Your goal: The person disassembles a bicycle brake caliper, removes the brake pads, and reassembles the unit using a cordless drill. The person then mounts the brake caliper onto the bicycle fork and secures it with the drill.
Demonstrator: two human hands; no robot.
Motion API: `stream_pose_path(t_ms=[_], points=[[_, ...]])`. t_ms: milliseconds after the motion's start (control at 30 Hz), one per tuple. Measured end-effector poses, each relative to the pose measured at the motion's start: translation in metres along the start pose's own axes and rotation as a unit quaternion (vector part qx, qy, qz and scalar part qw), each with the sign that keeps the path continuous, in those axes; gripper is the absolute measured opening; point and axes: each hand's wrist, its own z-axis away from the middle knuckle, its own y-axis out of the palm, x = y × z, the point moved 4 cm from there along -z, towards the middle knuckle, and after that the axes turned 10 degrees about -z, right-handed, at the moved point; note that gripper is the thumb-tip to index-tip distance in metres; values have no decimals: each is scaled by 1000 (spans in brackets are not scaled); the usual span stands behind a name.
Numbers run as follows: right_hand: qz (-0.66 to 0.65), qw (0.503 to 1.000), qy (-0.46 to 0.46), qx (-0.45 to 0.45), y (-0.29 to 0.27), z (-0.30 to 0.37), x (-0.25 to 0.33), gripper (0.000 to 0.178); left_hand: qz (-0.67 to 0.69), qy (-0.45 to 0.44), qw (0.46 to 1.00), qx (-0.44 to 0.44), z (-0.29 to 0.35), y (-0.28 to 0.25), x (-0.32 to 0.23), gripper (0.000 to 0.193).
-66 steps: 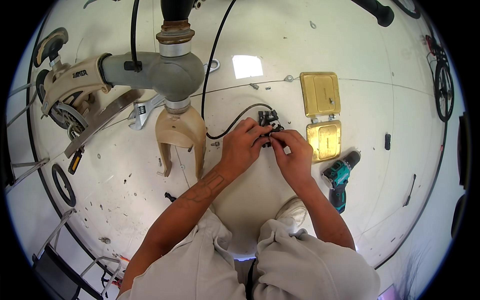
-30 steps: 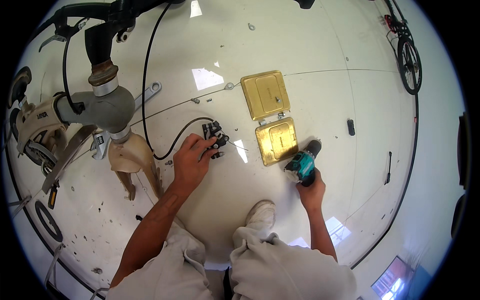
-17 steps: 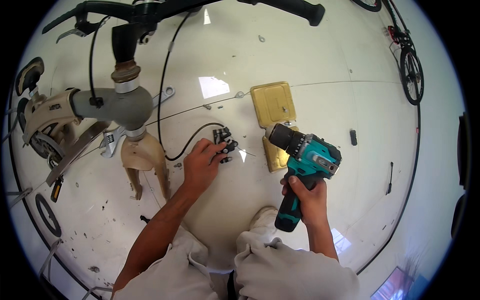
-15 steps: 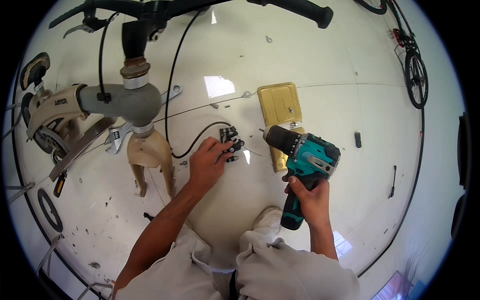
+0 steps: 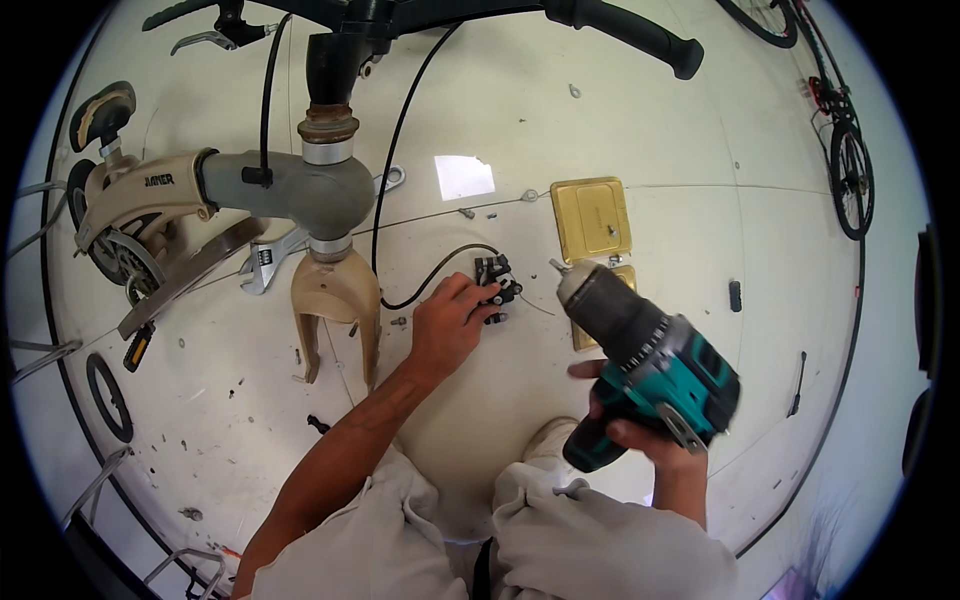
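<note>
My left hand (image 5: 447, 325) has its fingers and thumb closed on a small black brake caliper (image 5: 493, 270) at the floor. A black cable (image 5: 440, 264) curves from the caliper back toward the bicycle, and a thin bare wire end pokes out to its right. In my right hand (image 5: 665, 450) is a teal and black cordless drill (image 5: 668, 365), gripped by the handle. The drill is raised and tilted, its chuck and short bit angled up and left. Just left of the caliper, a beige bicycle fork (image 5: 335, 285) stands without a wheel.
The bicycle's handlebar (image 5: 625, 35) spans the top. An adjustable wrench (image 5: 265, 262) lies behind the fork. Past the drill is an open gold tin (image 5: 590, 218) with small parts. Bolts (image 5: 467, 213) are scattered about. Far right are a black screwdriver-like tool (image 5: 797, 385) and another bicycle (image 5: 850, 170).
The drill has come up closer and tipped, its chuck turning more upward. My left hand stays on the caliper. The whole view has shifted slightly, so the scene sits further right.
</note>
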Motion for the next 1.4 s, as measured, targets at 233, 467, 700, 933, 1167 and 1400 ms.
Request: stream_pose_path(t_ms=[233, 467, 700, 933, 1167, 1400], points=[[15, 992, 125, -26, -10, -11, -20, 42, -20, -20, 999, 18, 2, -1, 4, 31], [-107, 974, 192, -46, -12, -16, -69, 56, 5, -3, 1000, 0, -1, -2, 0, 32], [-126, 970, 203, -53, -11, -20, -81, 57, 0, -2, 1000, 11, -1, -5, -1, 32], [-123, 970, 203, -59, -10, -26, -87, 54, -7, 6, 1000, 7, -1, -4, 1, 32], [-59, 975, 202, -71, -9, -26, -75, 51, -4, 13, 1000, 6, -1, -3, 1, 32], [31, 975, 215, -48, -8, -35, -58, 43, -13, -10, 999, 29, 0, -1, 3, 29]])
